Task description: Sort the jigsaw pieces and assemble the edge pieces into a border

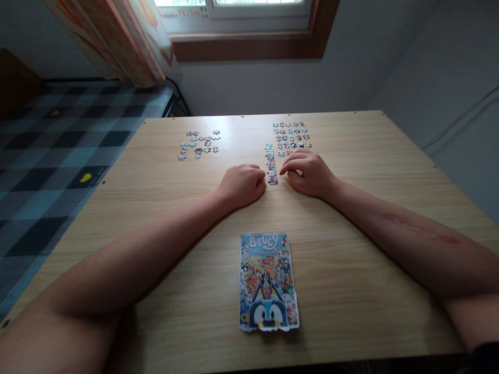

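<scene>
A narrow strip of joined jigsaw pieces (272, 163) lies on the table between my hands, running away from me. My left hand (244, 183) rests just left of its near end, curled into a fist; the inside of the fist is hidden. On the other side, my right hand (307, 171) hovers low or rests with its fingers bent and apart, the index finger close to the strip. I see no piece in it. Nearer to me lies a Bluey picture card (267, 283) with ragged edges, showing many cartoon characters.
Loose jigsaw pieces (294, 132) stand in rows beyond my right hand. Another loose group of pieces (198, 144) lies at the far left of the wooden table (370, 234). A checked bed (42, 171) is on the left, and a window (249, 21) faces me.
</scene>
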Available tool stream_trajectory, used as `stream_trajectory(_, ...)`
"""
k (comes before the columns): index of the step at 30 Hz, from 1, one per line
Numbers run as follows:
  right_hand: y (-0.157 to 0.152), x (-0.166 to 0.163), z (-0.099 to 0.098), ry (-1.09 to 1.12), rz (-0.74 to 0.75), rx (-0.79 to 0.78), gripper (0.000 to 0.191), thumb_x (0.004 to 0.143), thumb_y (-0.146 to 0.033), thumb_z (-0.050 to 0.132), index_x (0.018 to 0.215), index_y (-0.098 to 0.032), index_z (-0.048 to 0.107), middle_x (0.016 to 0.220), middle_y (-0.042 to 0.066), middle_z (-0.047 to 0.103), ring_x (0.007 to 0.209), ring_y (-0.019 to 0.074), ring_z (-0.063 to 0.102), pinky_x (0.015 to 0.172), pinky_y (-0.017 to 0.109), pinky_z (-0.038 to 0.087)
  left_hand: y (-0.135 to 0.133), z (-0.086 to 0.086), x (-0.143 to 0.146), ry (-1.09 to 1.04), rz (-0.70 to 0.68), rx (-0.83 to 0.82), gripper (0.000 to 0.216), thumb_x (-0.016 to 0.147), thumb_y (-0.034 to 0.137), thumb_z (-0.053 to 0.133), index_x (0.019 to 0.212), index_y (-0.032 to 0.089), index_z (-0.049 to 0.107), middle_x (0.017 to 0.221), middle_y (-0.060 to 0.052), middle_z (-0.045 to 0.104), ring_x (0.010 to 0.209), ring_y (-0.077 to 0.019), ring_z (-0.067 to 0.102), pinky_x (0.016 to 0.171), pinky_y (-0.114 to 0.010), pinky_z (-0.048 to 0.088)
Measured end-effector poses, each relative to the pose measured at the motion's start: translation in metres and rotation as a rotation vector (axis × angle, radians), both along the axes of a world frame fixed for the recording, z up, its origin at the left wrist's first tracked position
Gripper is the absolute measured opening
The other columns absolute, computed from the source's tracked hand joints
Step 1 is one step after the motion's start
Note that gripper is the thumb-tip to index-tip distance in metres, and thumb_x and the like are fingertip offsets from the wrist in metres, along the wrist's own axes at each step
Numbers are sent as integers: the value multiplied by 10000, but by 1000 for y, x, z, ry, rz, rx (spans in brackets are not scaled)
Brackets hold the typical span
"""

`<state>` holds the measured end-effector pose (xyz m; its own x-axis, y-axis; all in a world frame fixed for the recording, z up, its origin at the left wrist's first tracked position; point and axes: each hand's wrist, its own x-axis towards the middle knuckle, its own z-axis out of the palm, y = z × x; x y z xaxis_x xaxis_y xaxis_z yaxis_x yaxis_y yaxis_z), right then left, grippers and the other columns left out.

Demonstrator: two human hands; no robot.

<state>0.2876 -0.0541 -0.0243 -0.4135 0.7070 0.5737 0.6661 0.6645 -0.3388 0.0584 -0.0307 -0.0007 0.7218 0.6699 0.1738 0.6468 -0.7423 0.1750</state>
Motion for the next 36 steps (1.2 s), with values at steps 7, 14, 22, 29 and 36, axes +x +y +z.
stream_trajectory(7, 0, 0, -1, 23, 12, 21, 278, 814, -69, 527, 743, -239, 736, 821, 2, 745, 843, 199, 641, 887, 396, 517, 2, 0, 0, 70, 1, 4, 276, 864, 278, 497, 643, 188, 635, 729, -49, 656, 638, -158, 517, 620, -305, 345)
stream_trajectory(14, 0, -1, 0, 32, 19, 15, 263, 806, -74, 541, 744, -243, 732, 816, 10, 744, 842, 206, 640, 884, 403, 516, 5, 1, -2, 129, 1, 17, 293, 867, 316, 490, 654, 199, 653, 664, -43, 643, 622, -158, 516, 619, -286, 356)
stream_trajectory(22, -2, -5, 3, 53, 33, 44, 283, 814, -59, 516, 708, -232, 713, 781, 30, 740, 783, 209, 623, 858, 416, 521, 5, 9, -7, 210, -88, -21, 371, 921, 347, 473, 641, 196, 664, 690, -60, 699, 613, -176, 583, 622, -301, 400)
stream_trajectory(29, -7, -12, 2, 88, 69, 68, 275, 822, -34, 526, 748, -229, 706, 771, 26, 730, 775, 203, 639, 852, 415, 531, -7, 19, -14, 332, -92, 5, 457, 957, 379, 442, 669, 170, 729, 711, -117, 732, 612, -232, 663, 594, -339, 465)
stream_trajectory(36, -7, -16, -1, 135, 77, 55, 298, 821, -18, 516, 762, -248, 695, 763, 21, 719, 758, 208, 652, 839, 440, 555, -16, 29, -16, 401, -87, -63, 482, 971, 370, 393, 795, 142, 781, 771, -162, 746, 693, -290, 712, 633, -390, 525)
